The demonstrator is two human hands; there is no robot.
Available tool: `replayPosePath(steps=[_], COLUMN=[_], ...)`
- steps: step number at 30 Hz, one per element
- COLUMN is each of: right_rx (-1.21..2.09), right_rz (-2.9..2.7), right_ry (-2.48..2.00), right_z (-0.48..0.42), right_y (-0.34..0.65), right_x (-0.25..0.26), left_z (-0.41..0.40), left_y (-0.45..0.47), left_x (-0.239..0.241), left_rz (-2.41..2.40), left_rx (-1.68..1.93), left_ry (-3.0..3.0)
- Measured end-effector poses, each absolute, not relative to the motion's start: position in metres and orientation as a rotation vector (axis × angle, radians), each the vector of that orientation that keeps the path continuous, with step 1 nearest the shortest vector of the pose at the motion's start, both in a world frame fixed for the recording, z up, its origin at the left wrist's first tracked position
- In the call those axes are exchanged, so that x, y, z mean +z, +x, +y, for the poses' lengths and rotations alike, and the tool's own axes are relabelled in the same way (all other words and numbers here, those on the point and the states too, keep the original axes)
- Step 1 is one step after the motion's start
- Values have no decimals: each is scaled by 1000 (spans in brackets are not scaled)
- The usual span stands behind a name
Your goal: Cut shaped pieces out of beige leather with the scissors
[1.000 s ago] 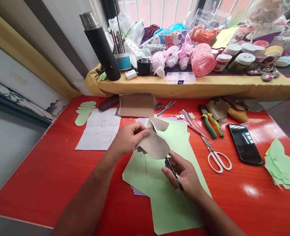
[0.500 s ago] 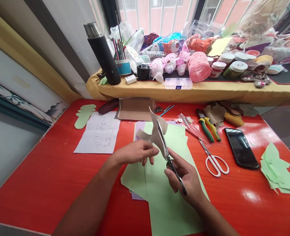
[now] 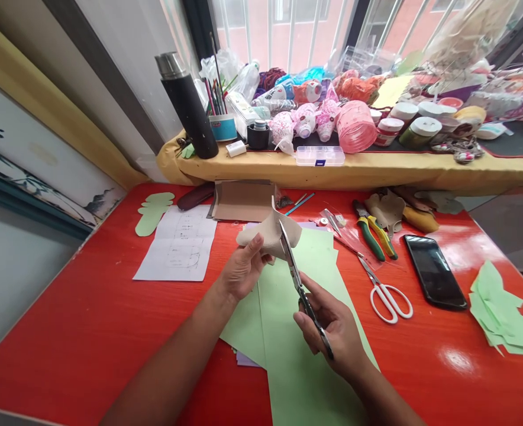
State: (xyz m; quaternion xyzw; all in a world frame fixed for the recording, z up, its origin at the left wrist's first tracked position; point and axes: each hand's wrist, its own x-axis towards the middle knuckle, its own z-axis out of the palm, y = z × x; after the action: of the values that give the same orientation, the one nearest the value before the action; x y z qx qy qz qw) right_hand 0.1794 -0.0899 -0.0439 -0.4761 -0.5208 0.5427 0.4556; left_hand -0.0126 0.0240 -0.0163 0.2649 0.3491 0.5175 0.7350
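Observation:
My left hand [image 3: 242, 271] pinches a beige piece of leather-like material [image 3: 265, 234] and holds it up above the red table [image 3: 88, 307]. My right hand [image 3: 332, 328] grips a pair of dark scissors [image 3: 299, 284], whose blades reach up into the beige piece. Both hands are over light green paper sheets [image 3: 297, 343] lying flat on the table.
White-handled scissors [image 3: 383, 293], green and yellow pliers [image 3: 372, 231] and a black phone [image 3: 434, 271] lie to the right. Green cut-outs [image 3: 503, 316] sit at the far right edge. A white printed sheet [image 3: 179, 242] and brown card [image 3: 244, 201] lie left. A cluttered shelf [image 3: 354, 165] carries a black flask [image 3: 186, 106].
My left hand turned the beige piece and raised it from a flatter hold to a folded one. The scissors shifted up along it. The view tilted slightly downward.

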Motion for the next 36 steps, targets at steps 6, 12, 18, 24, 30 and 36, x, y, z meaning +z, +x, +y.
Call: replayPosePath(steps=[6,12,18,24,30,36], right_rx=[1388,1355,1367,1356,1333,1292], right_rz=[-1319,-1386,-1346,-1389,-1423,-1434], right_ry=[-1213,-1229,-1243,-1197,-1180,-1141], right_z=[-92,-92,-91,-92,-92,-92], right_y=[179,176,178,177,176,175], right_x=[-28,-30,-29,-29,-30,-30], left_z=[26,24,24,24,22,17], left_y=[-14,-10,-12,-11,-8,-4], left_x=[-9,-4,-5,-10,-8,-3], left_rz=[800,815,743,709,803,753], left_rx=[1261,1319,1205,1055,1186,1352], left_ry=[646,544,532,529,472,370])
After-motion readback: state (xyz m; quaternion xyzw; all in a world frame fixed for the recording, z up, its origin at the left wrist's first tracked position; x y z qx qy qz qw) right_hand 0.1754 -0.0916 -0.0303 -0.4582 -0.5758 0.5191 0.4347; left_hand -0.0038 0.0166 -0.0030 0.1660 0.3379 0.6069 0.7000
